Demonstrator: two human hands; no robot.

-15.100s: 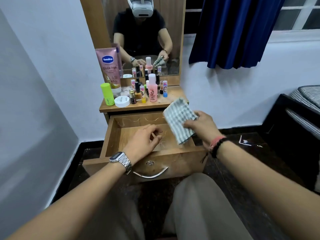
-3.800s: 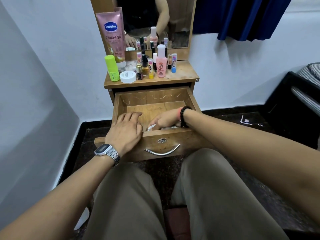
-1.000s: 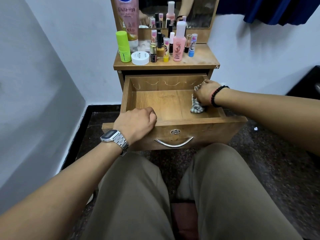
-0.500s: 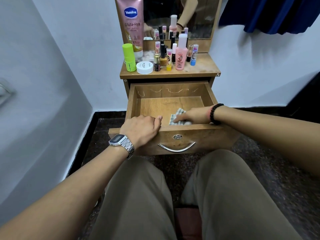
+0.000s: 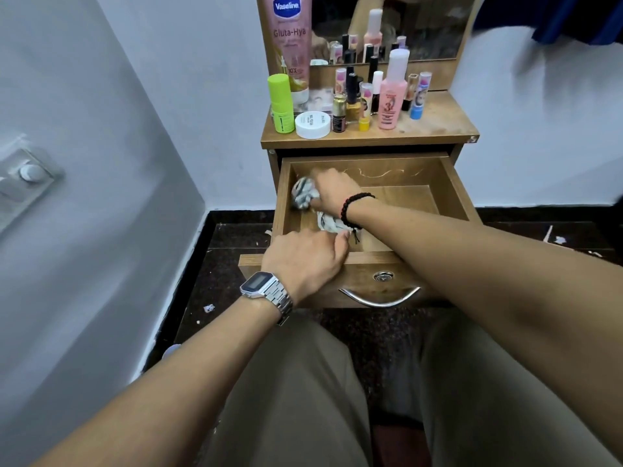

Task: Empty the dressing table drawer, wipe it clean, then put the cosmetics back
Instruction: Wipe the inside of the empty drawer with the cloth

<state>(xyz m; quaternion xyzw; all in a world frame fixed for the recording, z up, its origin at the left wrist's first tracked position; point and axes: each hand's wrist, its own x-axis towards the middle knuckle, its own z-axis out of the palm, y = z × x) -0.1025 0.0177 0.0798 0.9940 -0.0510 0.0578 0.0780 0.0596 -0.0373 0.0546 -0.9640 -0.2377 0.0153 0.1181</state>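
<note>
The wooden drawer (image 5: 453, 183) of the dressing table is pulled out and holds nothing but a checked cloth (image 5: 304, 196). My right hand (image 5: 332, 192) is shut on that cloth and presses it against the drawer's far left inner corner. My left hand (image 5: 305, 259) grips the drawer's front edge at the left. The cosmetics stand on the tabletop (image 5: 435, 124): a pink Vaseline tube (image 5: 290, 38), a green bottle (image 5: 280, 102), a white jar (image 5: 312, 125), a pink bottle (image 5: 392, 96) and several small bottles and lip balms.
A mirror (image 5: 404, 25) rises behind the tabletop. A white wall with a switch plate (image 5: 25, 176) closes in on the left. My knees sit just under the drawer front with its metal handle (image 5: 379, 296). Dark floor shows on both sides.
My right hand has swept the cloth from the drawer's near middle to its far left corner. My left hand stays on the front edge. The view has tilted slightly.
</note>
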